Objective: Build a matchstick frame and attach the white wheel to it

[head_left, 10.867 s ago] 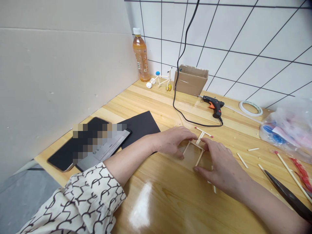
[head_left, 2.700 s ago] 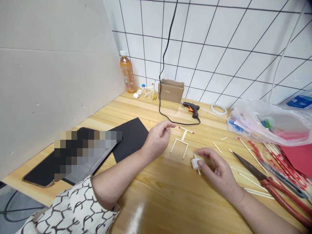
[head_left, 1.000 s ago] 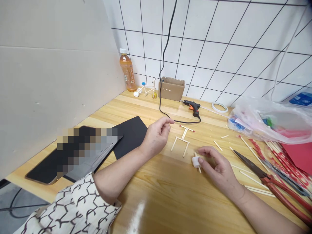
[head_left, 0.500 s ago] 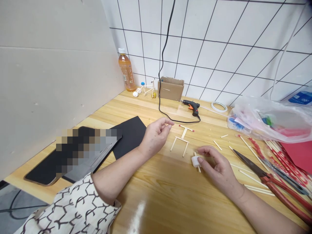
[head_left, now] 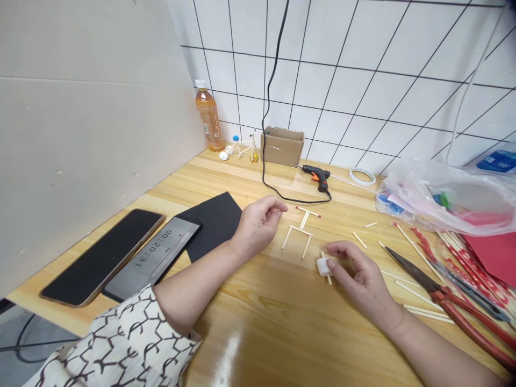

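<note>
**Right hand (head_left: 358, 279) pinching white plug (head_left: 323, 267) threaded on stick (head_left: 329, 280)**

Tiled wall (head_left: 318, 32) behind, plain wall (head_left: 80, 134) left, wooden bench (head_left: 262, 317) below. Clear bag (head_left: 453, 183) and red-handled scissors (head_left: 437, 293) right; black phone (head_left: 100, 258) and timer phone (head_left: 153, 252) left. Left hand (head_left: 258, 226) beside the frame, fingers curled; can't tell if it holds anything. Glue gun (head_left: 318, 176) toward the back. Stick frame (head_left: 301, 230) flat on bench, between hands. Right grip narrow, on the plug, which sits near the frame legs, apart from them. Step looks like steadying the plug; next move probably calls for a light pinch, without knocking the frame.
</note>
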`<state>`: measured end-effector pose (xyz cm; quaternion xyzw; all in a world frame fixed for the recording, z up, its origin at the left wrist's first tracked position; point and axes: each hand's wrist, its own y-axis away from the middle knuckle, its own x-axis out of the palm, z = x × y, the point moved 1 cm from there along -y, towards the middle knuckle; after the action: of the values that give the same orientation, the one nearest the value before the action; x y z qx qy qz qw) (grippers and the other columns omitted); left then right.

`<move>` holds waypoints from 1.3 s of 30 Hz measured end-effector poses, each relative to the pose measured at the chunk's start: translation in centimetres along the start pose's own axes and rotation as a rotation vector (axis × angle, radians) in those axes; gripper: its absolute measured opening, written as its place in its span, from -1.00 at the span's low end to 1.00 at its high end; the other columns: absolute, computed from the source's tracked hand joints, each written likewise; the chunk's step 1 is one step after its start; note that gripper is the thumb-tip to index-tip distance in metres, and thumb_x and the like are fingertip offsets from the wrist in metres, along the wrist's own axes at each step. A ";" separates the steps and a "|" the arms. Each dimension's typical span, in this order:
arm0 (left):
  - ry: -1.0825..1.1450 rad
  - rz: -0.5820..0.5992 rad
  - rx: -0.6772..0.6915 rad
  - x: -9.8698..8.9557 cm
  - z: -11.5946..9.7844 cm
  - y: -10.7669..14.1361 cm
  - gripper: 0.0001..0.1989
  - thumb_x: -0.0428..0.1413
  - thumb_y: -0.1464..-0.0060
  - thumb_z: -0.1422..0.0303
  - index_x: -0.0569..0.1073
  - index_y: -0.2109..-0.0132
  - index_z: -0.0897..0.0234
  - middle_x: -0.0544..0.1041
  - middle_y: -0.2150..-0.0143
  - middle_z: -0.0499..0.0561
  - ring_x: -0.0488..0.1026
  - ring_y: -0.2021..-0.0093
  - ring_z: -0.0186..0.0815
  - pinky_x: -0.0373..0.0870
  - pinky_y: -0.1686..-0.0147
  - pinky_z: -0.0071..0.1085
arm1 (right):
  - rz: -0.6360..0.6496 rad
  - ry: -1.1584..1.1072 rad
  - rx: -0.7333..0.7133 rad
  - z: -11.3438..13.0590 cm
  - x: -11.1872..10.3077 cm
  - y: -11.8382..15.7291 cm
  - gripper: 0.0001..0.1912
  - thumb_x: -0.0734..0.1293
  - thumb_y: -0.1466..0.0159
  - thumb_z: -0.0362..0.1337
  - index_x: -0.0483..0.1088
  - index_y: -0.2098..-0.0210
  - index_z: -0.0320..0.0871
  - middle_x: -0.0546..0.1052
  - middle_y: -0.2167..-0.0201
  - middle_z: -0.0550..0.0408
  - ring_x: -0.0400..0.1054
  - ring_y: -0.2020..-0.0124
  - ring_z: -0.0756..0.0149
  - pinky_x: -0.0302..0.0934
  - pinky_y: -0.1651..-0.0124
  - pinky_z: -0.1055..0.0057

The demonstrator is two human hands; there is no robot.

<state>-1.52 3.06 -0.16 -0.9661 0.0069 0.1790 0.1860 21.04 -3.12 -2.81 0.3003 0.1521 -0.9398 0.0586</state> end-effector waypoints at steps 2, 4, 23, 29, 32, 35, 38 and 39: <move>-0.009 0.006 -0.026 0.0 0.0 0.0 -0.88 -0.03 -0.02 0.45 0.41 0.32 0.28 0.19 0.62 -0.17 0.09 0.62 -0.47 0.04 0.60 -0.54 | 0.001 -0.008 0.015 -0.2 0.0 0.1 -0.81 0.26 -0.23 -0.19 0.33 0.19 -0.12 0.48 0.25 -0.03 0.40 0.28 0.22 0.32 0.33 0.35; -0.009 0.009 -0.048 -0.1 -0.2 0.1 -0.87 -0.03 -0.04 0.43 0.41 0.30 0.28 0.09 0.66 -0.20 0.00 0.65 -0.48 -0.04 0.64 -0.54 | -0.001 -0.014 0.024 -0.3 0.0 0.1 -0.80 0.26 -0.23 -0.18 0.33 0.19 -0.12 0.47 0.25 -0.03 0.40 0.29 0.22 0.32 0.32 0.34; -0.134 -0.020 0.194 0.0 0.0 0.0 -0.83 -0.05 -0.08 0.49 0.44 0.26 0.31 0.40 0.47 -0.07 0.32 0.44 -0.41 0.26 0.39 -0.50 | -0.004 -0.025 0.022 -0.3 0.1 0.2 -0.80 0.26 -0.23 -0.17 0.34 0.19 -0.12 0.49 0.27 -0.03 0.40 0.28 0.21 0.31 0.30 0.33; -0.111 -0.023 0.071 0.1 -0.1 0.3 -0.81 -0.03 -0.11 0.38 0.46 0.22 0.31 0.11 0.68 -0.21 0.06 0.66 -0.48 0.03 0.63 -0.55 | 0.000 -0.014 0.010 -0.4 0.0 0.0 -0.81 0.24 -0.24 -0.20 0.33 0.19 -0.13 0.46 0.26 -0.02 0.38 0.25 0.22 0.30 0.30 0.34; -0.177 -0.047 0.143 0.1 0.0 0.3 -0.80 -0.03 -0.12 0.42 0.46 0.19 0.32 0.25 0.63 -0.17 0.21 0.59 -0.46 0.18 0.53 -0.54 | -0.001 -0.002 0.008 -0.4 0.0 0.0 -0.82 0.24 -0.24 -0.21 0.33 0.20 -0.13 0.46 0.27 -0.01 0.37 0.25 0.22 0.29 0.29 0.34; -0.217 -0.044 0.278 0.1 0.1 0.1 -0.79 -0.05 -0.09 0.51 0.46 0.18 0.36 0.45 0.42 -0.02 0.38 0.38 -0.39 0.31 0.32 -0.49 | -0.006 0.010 0.000 -0.3 0.1 0.0 -0.83 0.25 -0.24 -0.21 0.33 0.20 -0.13 0.47 0.28 -0.01 0.37 0.25 0.22 0.29 0.27 0.33; -0.218 -0.029 0.361 0.1 0.3 0.0 -0.81 -0.04 -0.08 0.53 0.46 0.24 0.36 0.49 0.33 0.05 0.42 0.28 -0.35 0.34 0.22 -0.46 | -0.016 0.014 -0.002 -0.2 0.1 0.0 -0.82 0.24 -0.24 -0.20 0.33 0.21 -0.13 0.47 0.28 -0.01 0.38 0.26 0.22 0.29 0.26 0.33; -0.220 -0.032 0.362 0.1 0.3 0.0 -0.82 -0.02 -0.07 0.52 0.47 0.26 0.35 0.50 0.33 0.05 0.42 0.29 -0.36 0.34 0.24 -0.47 | -0.018 0.016 0.000 -0.2 0.1 0.0 -0.82 0.24 -0.24 -0.20 0.33 0.21 -0.13 0.47 0.28 -0.01 0.38 0.26 0.22 0.29 0.26 0.32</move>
<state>-1.50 3.15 -0.51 -0.8915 0.0034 0.2764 0.3589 21.07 -3.04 -3.02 0.3065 0.1553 -0.9378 0.0491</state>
